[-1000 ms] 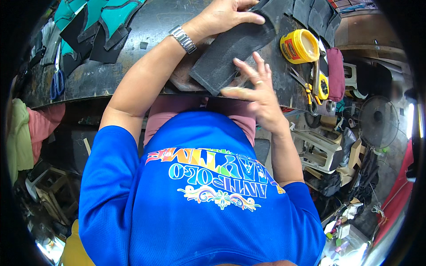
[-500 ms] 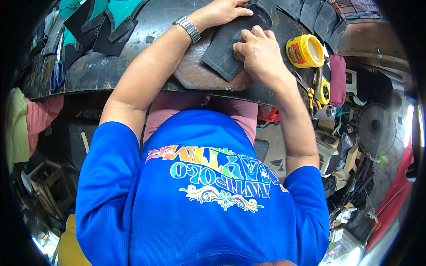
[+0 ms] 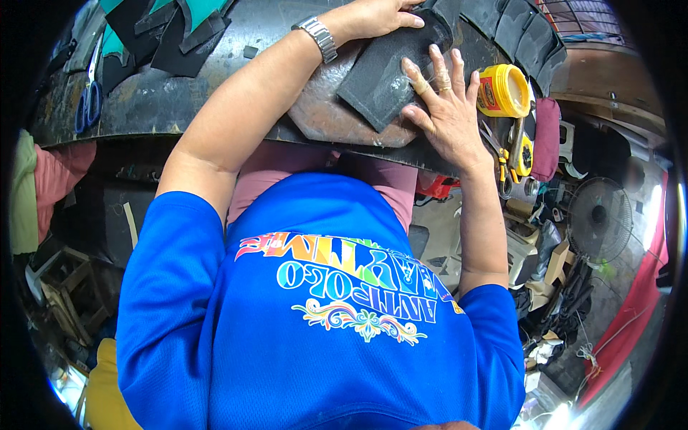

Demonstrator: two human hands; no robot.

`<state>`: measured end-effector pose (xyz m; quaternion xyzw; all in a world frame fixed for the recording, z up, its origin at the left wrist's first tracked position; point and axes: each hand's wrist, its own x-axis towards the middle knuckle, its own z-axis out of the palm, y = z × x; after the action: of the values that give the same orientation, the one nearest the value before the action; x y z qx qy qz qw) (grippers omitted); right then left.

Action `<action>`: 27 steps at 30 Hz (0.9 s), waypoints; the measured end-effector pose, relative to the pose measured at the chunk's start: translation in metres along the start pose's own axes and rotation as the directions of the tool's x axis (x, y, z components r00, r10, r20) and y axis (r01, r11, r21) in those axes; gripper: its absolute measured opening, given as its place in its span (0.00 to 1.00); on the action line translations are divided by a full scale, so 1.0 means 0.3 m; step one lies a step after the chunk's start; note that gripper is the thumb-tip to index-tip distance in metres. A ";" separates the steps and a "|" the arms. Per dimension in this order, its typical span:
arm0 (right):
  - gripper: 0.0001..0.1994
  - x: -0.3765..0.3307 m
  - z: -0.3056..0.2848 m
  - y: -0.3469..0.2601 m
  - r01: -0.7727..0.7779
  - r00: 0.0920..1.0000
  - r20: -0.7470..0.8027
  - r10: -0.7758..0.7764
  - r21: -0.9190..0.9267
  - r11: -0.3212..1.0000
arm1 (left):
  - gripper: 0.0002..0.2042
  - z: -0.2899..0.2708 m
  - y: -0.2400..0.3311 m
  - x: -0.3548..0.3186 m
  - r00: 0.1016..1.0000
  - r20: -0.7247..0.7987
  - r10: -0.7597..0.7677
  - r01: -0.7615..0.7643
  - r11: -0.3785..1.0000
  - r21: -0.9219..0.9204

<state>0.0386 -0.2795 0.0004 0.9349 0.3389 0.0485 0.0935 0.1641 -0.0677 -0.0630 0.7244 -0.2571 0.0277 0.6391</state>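
Observation:
A flat black piece of leather-like material [image 3: 374, 86] lies slantwise on a brown angular slab [image 3: 315, 111] at the table's front. A faint whitish smear shows on its face. At its far end, my left hand [image 3: 380, 16] grips it with the thumb stretched over the edge; the upper picture edge cuts off part of the fingers. Across its right side my right hand [image 3: 448, 115] is open, fingers spread, holding nothing. Pale residue marks those fingers. Right of this hand stands an open yellow tub [image 3: 504, 91] with pale contents.
Yellow-handled cutters [image 3: 507, 165], a yellow tape measure [image 3: 526, 156] and a maroon pad [image 3: 547, 140] lie at the right edge. Black cut pieces [image 3: 512, 32] fan out at the far right. Blue-handled scissors [image 3: 89, 104] and black-and-teal pieces [image 3: 188, 43] lie left.
My right hand has gone from curled fingers on the black piece to spread fingers, shifting slightly right. My left hand stays at the piece's far end. The whole view has shifted slightly.

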 end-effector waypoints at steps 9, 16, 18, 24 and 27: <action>0.35 -0.080 0.017 -0.077 0.161 0.985 0.021 -0.168 0.202 0.966 | 0.29 -0.009 0.000 -0.002 0.999 0.045 -0.006 0.009 0.999 -0.053; 0.37 -0.099 0.003 -0.137 0.110 0.991 0.035 -0.132 0.362 0.926 | 0.29 -0.014 0.020 -0.009 1.000 0.008 0.001 -0.001 0.999 0.034; 0.38 -0.094 -0.021 -0.145 0.098 0.989 0.049 -0.138 0.478 0.873 | 0.28 -0.018 0.032 -0.015 1.000 -0.007 0.013 -0.013 0.998 0.062; 0.52 -0.024 -0.085 -0.077 0.203 0.979 -0.203 -0.024 0.953 0.226 | 0.27 -0.054 0.058 -0.027 0.999 -0.010 0.031 -0.030 0.993 0.118; 0.40 0.030 -0.055 -0.080 0.057 0.974 -0.168 0.150 0.827 0.560 | 0.27 -0.062 0.042 -0.022 0.999 0.035 0.021 -0.026 0.987 0.157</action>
<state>0.0280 -0.2534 0.0118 0.8666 0.3050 -0.0106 -0.3948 0.1586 -0.0487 -0.0507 0.7698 -0.2732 0.0435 0.5753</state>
